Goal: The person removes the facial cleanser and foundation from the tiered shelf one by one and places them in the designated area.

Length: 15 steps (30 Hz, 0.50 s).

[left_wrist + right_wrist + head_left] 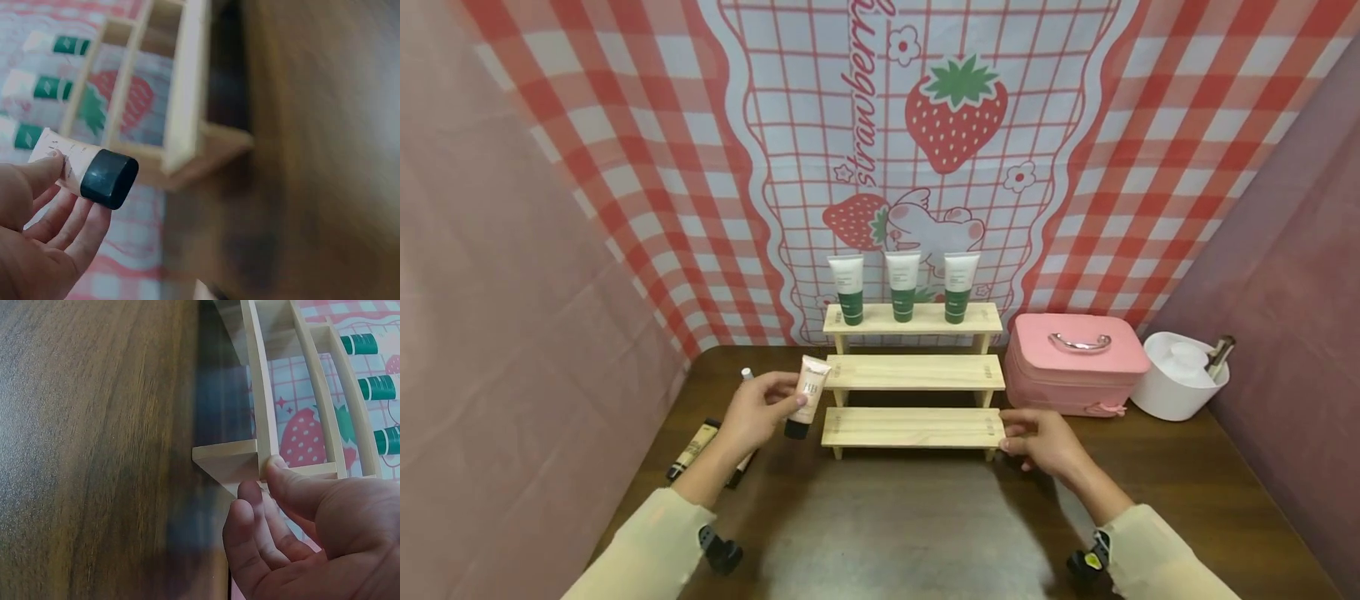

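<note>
My left hand (762,414) pinches a pale pink BB cream tube (812,387) between thumb and fingers, its black cap (110,179) pointing down. The tube is held at the left end of a three-tier wooden display rack (913,427), beside the lower two tiers. At the rack's right end my right hand (1047,443) grips the bottom tier; in the right wrist view the thumb (278,467) presses on its edge, with the fingers around the end. Three white-and-green tubes (902,287) stand cap down along the top tier.
On the table (910,525), left of the rack, lie a gold tube with black ends (694,450) and other tubes partly hidden behind my left arm. To the right stand a pink case (1078,367) with a metal handle and a white round container (1176,379).
</note>
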Each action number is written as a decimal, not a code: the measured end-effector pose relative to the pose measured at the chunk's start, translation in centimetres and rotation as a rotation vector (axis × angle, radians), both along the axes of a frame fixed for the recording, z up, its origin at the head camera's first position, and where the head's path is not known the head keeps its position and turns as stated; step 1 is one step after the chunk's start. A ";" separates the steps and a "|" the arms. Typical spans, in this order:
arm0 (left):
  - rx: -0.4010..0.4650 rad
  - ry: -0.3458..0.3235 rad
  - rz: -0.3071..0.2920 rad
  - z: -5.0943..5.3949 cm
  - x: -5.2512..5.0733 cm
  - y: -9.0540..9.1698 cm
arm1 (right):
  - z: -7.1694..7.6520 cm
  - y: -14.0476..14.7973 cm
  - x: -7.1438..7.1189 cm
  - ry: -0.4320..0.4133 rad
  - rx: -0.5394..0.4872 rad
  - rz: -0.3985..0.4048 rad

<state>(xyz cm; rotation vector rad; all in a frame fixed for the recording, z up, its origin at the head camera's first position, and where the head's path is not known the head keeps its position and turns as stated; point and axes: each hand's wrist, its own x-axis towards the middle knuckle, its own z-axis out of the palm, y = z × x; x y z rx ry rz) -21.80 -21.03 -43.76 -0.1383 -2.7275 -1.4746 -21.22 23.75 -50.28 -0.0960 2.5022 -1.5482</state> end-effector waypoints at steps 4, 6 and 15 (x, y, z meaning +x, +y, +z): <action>-0.014 -0.075 0.026 -1.9 0.7 -1.9 | 0.1 0.0 0.0 -0.008 0.008 -0.008; -0.024 -0.108 0.032 -2.8 1.1 -2.5 | 0.1 -0.1 0.0 -0.004 0.009 -0.012; -0.120 -0.186 0.028 -6.2 1.9 -3.2 | 0.2 -0.2 0.2 -0.002 0.016 -0.021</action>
